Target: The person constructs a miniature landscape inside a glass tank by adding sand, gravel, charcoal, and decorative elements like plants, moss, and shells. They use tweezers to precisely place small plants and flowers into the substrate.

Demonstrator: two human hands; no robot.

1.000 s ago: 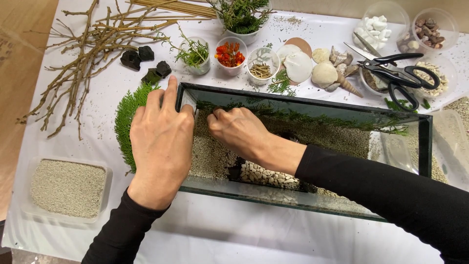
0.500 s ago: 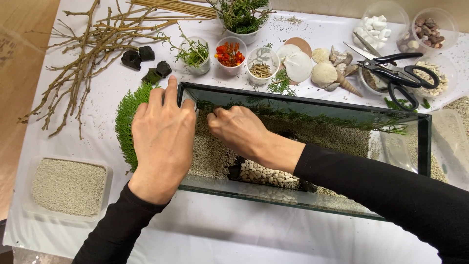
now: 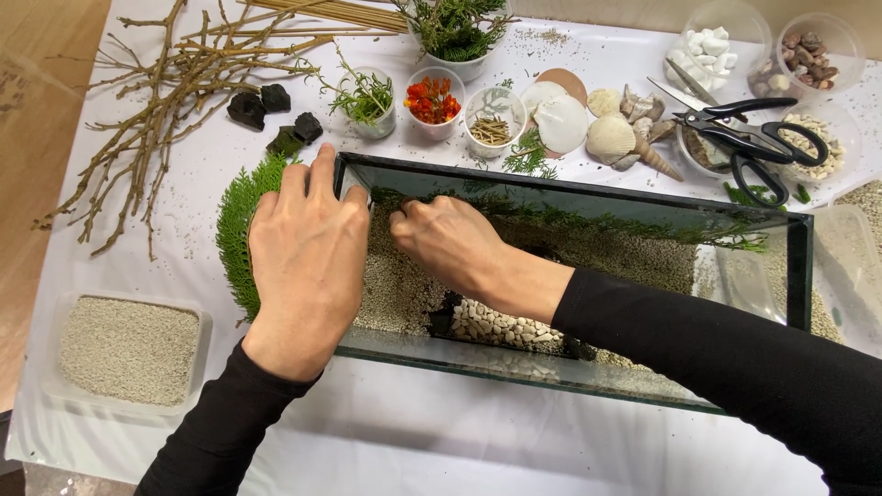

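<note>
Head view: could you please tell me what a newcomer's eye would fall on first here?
The glass tank at centre, floored with gravel, with the right hand reaching inside and the left hand resting over its left end. Behind it stand shells and black scissors; bare twigs sprawl at far left.

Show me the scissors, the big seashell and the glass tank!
scissors (image 3: 735,142), head view, on the black blades' pivot.
big seashell (image 3: 610,138), head view, on its ribbed middle.
glass tank (image 3: 570,184), head view, on its far rim.
</note>
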